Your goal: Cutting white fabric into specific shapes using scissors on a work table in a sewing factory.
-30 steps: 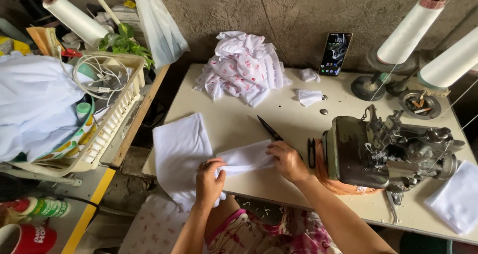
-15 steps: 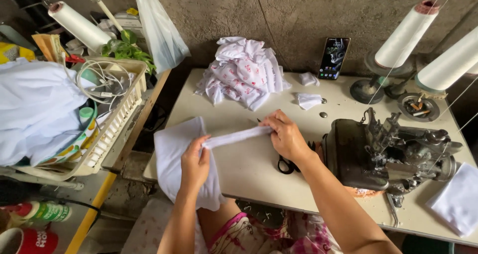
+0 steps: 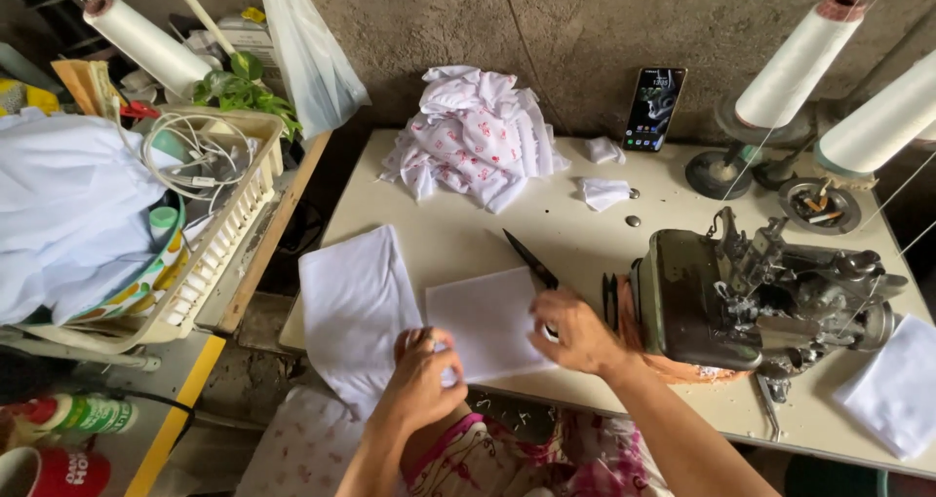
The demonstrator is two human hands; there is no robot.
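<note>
We've got the cream worktable with the grey-green overlock sewing machine on its right. A flat white fabric rectangle lies at the front edge. Our left hand pinches its near-left corner, fingers curled; our right hand presses its right edge, loosely open, beside black scissors.
</note>
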